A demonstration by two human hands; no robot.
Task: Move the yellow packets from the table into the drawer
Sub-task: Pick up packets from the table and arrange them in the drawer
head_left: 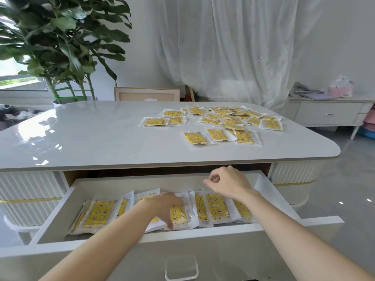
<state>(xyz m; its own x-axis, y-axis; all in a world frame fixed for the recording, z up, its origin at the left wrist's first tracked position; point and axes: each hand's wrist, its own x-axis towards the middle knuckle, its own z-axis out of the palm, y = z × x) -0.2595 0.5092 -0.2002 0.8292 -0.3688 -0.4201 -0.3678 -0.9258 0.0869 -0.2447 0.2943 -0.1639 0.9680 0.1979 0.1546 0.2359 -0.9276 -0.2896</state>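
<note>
Left hand holds a yellow packet in drawer

Leafy potted plant at back left, sheer white curtain, wooden frame low behind, cluttered white sideboard at right
</note>
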